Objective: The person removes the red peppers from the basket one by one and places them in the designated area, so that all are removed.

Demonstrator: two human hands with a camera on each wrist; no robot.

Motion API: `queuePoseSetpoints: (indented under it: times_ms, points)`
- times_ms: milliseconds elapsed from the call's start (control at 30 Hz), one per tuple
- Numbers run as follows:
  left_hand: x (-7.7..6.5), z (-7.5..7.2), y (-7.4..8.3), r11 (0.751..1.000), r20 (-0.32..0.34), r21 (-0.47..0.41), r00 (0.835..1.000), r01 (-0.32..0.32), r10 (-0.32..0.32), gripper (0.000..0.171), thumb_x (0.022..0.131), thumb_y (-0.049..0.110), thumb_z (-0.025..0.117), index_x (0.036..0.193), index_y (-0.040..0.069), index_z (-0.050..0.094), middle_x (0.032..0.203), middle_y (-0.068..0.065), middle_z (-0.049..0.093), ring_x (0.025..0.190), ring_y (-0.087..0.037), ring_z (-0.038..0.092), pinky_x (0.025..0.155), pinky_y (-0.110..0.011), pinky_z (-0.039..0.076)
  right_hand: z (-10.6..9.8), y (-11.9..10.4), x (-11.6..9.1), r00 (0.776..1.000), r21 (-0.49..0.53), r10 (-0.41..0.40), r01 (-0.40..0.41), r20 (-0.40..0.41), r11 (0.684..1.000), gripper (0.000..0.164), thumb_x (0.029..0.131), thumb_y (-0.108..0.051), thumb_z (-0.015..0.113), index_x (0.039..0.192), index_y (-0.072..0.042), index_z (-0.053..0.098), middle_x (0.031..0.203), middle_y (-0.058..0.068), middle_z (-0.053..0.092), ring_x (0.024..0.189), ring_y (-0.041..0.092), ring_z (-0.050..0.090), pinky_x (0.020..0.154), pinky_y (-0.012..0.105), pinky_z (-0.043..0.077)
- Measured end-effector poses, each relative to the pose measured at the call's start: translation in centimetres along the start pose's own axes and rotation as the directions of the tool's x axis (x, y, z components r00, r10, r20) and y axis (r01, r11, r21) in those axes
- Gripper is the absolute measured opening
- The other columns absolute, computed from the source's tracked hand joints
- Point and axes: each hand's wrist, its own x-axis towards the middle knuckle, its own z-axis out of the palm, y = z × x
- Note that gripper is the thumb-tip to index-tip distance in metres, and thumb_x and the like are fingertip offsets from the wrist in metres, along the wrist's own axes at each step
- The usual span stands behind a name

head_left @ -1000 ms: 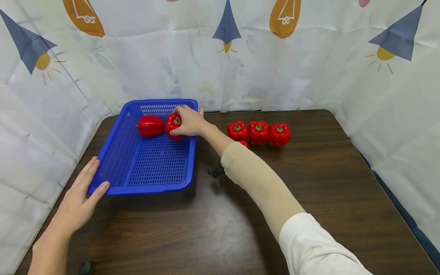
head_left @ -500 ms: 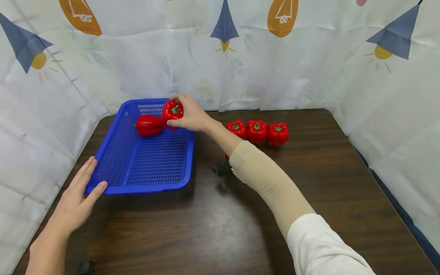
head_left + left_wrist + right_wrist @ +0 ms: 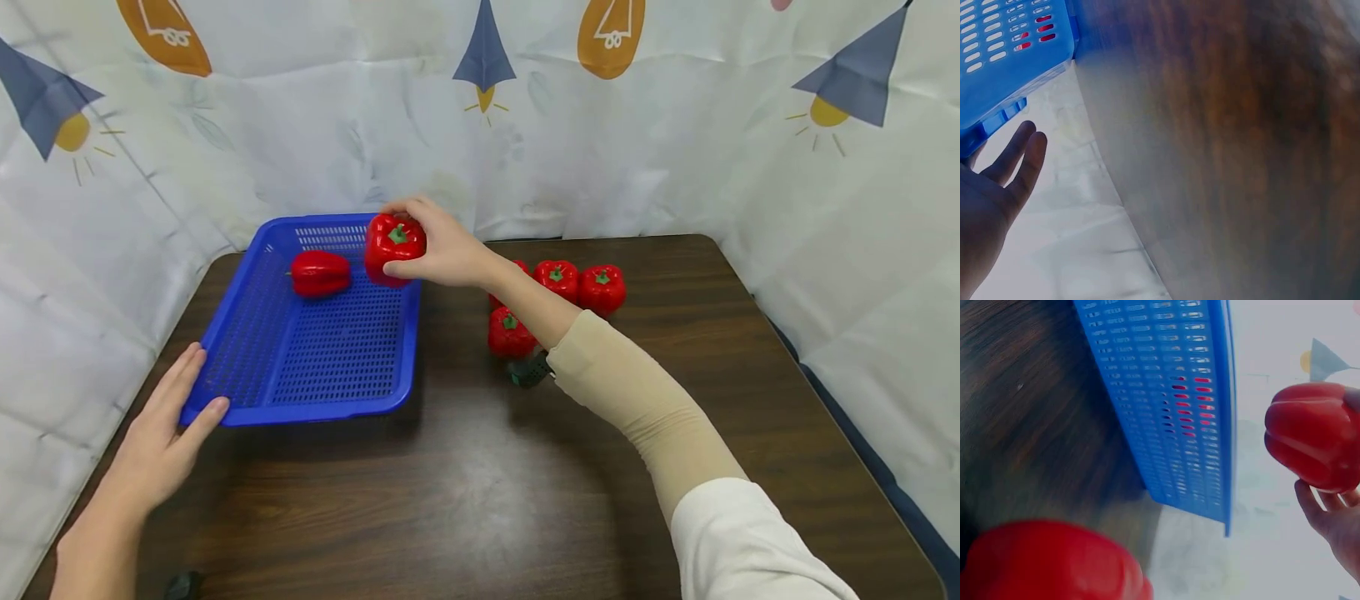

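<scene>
My right hand grips a red bell pepper with a green stem, thumb in front and fingers behind. In the right wrist view, this held bell pepper is raised higher than the rim of the blue plastic basket. Inside the basket, another red bell pepper lies on its side. My left hand touches the basket's near left corner with straight fingers, the thumb spread along the front. In the left wrist view, that hand's fingers extend beside the basket's outer wall.
Right of the basket, several red bell peppers stand on the brown table, including a far right one and a nearer one. My forearm partly covers this group. A patterned white curtain hangs behind the table.
My right hand has raised the bell pepper from the basket floor and carried it rightward, away from the one lying there. My left hand stays at the basket's corner.
</scene>
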Motion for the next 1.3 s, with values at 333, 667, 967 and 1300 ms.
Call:
queuePoseSetpoints:
  times_ms: [333, 667, 967, 1300]
  points:
    - [0.2, -0.1, 0.0, 1.0, 0.005, 0.002, 1.0, -0.011, 0.011, 0.066, 0.103, 0.012, 0.057, 0.163, 0.009, 0.029, 0.169, -0.006, 0.02, 0.15, 0.001, 0.01, 0.113, -0.016, 0.006, -3.3, -1.1, -4.2, 0.996, 0.174, -0.07, 0.061, 0.046, 0.983, 0.063, 0.088, -0.019, 0.08, 0.145, -0.012, 0.055, 0.136, 0.002, 0.047, 0.122, 0.021, 0.054, 0.089, 0.038, 0.056]
    - [0.1, 0.1, 0.0, 1.0, 0.009, 0.004, 1.0, -0.006, 0.006, 0.067, 0.103, 0.013, 0.057, 0.163, 0.009, 0.029, 0.17, -0.006, 0.019, 0.15, 0.001, 0.01, 0.113, -0.017, 0.006, -6.8, -0.2, -9.3, 0.998, 0.202, 0.046, -0.053, 0.039, 0.978, 0.062, 0.089, -0.019, 0.08, 0.145, -0.015, 0.054, 0.135, 0.0, 0.054, 0.119, 0.025, 0.057, 0.087, 0.046, 0.057]
    - [0.2, -0.3, -0.1, 1.0, 0.002, 0.016, 1.0, -0.009, 0.009, 0.066, 0.103, 0.012, 0.057, 0.163, 0.008, 0.029, 0.17, -0.006, 0.02, 0.151, -0.001, 0.01, 0.114, -0.017, 0.005, -9.2, 0.9, -14.0, 0.989, 0.22, 0.144, -0.137, -0.017, 0.966, 0.065, 0.087, -0.011, 0.081, 0.145, -0.016, 0.053, 0.138, 0.004, 0.053, 0.121, 0.029, 0.056, 0.089, 0.045, 0.057]
    - [0.1, -0.2, 0.0, 1.0, 0.015, 0.007, 1.0, -0.013, 0.013, 0.066, 0.103, 0.012, 0.057, 0.163, 0.008, 0.028, 0.169, -0.007, 0.019, 0.151, -0.001, 0.01, 0.114, -0.017, 0.005, -10.1, 3.2, -18.4, 0.958, 0.154, 0.265, -0.247, -0.106, 0.957, 0.064, 0.085, -0.008, 0.081, 0.14, -0.009, 0.048, 0.136, 0.008, 0.052, 0.12, 0.029, 0.053, 0.087, 0.038, 0.057]
